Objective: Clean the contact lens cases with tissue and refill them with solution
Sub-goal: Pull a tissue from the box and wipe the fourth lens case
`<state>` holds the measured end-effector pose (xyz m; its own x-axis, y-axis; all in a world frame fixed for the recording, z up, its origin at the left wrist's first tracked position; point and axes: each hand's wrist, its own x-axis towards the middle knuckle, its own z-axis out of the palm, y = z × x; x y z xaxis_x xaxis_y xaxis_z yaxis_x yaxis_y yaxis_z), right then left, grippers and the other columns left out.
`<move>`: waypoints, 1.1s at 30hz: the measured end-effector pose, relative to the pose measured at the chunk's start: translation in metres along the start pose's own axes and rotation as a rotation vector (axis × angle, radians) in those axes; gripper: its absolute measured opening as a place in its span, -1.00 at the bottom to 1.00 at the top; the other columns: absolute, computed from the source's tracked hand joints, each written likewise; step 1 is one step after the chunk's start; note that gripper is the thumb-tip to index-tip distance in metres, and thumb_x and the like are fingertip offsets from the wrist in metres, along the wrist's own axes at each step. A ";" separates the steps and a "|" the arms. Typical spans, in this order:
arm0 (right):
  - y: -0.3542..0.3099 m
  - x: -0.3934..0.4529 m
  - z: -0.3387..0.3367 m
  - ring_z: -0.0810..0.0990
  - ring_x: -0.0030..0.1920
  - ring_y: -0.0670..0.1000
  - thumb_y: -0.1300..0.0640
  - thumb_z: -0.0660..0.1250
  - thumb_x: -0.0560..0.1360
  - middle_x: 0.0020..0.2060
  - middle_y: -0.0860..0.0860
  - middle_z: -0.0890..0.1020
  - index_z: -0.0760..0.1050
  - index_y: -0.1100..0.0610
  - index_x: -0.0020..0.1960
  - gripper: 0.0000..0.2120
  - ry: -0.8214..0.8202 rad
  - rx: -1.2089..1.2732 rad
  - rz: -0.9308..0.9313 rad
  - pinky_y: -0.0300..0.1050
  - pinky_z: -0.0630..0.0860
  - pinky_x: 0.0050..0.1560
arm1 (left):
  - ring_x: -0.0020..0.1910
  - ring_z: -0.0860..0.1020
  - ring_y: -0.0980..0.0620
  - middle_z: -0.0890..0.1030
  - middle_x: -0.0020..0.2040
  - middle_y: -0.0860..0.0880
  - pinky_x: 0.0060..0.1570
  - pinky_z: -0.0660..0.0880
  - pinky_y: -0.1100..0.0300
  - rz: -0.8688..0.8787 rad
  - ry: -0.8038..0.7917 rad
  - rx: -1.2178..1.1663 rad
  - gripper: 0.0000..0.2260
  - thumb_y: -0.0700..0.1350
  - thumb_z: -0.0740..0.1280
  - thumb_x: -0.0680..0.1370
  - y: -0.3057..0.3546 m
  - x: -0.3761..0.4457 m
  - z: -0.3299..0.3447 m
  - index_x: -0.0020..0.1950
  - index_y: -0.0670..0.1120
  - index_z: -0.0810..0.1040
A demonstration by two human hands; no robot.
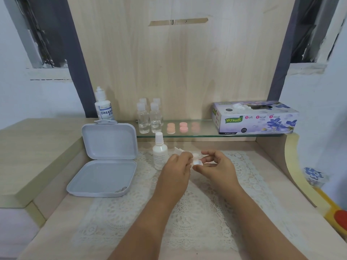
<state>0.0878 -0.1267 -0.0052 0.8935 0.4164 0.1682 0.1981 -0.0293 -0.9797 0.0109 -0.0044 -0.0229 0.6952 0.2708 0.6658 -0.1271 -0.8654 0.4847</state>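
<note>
While both arms reach forward over the white lace mat (197, 209), the two hands meet near the back of the table (281, 194). The left hand (176, 170) has its back to the camera and its fingers are curled round a bit of white tissue (179, 150), which sticks out above the knuckles. The right hand (218, 167) is turned inward, and its thumb and fingers pinch a small contact lens case (197, 159). One cup of the case looks pink and the other looks white. The tissue touches the case between the hands.

Just beside the left hand stands a small white bottle (159, 152), upright with its cap on. Farther left, a grey box (105, 177) lies open with its lid standing up. On the glass shelf (206, 135) behind sit three more lens cases (183, 127), four clear bottles (149, 117) and a tissue box (255, 118). A bigger solution bottle (103, 106) stands at the left end.
</note>
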 end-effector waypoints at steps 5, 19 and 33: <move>-0.002 -0.003 0.002 0.64 -0.27 -0.12 0.29 0.55 0.32 -0.15 -0.01 0.64 0.54 -0.01 0.08 -0.58 -0.095 -0.022 -0.035 -0.33 0.55 -0.26 | -0.09 0.51 0.04 0.54 -0.11 0.01 -0.14 0.51 0.03 -0.088 0.028 -0.051 -0.91 -0.22 0.26 0.55 0.002 0.002 -0.001 -0.01 -0.04 0.44; 0.002 0.001 -0.002 0.62 -0.28 -0.09 0.34 0.51 0.35 -0.08 0.03 0.64 0.54 -0.04 0.07 -0.58 -0.126 -0.043 -0.059 -0.28 0.57 -0.22 | -0.08 0.58 0.04 0.61 -0.06 0.06 -0.07 0.57 0.11 -0.440 -0.089 -0.410 -0.75 -0.31 0.24 0.53 -0.002 0.014 -0.016 -0.07 0.03 0.58; 0.000 -0.002 -0.005 0.61 -0.27 -0.07 0.38 0.46 0.36 -0.07 0.02 0.64 0.57 0.00 0.03 -0.64 -0.149 -0.024 -0.074 -0.35 0.51 -0.28 | -0.30 0.62 0.08 0.65 -0.22 -0.04 -0.22 0.60 0.14 -0.469 -0.231 -0.337 -0.92 -0.17 0.35 0.55 -0.002 0.010 -0.017 -0.03 -0.06 0.64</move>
<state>0.0880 -0.1318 -0.0054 0.8068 0.5481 0.2204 0.2727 -0.0147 -0.9620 0.0060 0.0071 -0.0078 0.8614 0.4595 0.2166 0.0392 -0.4853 0.8735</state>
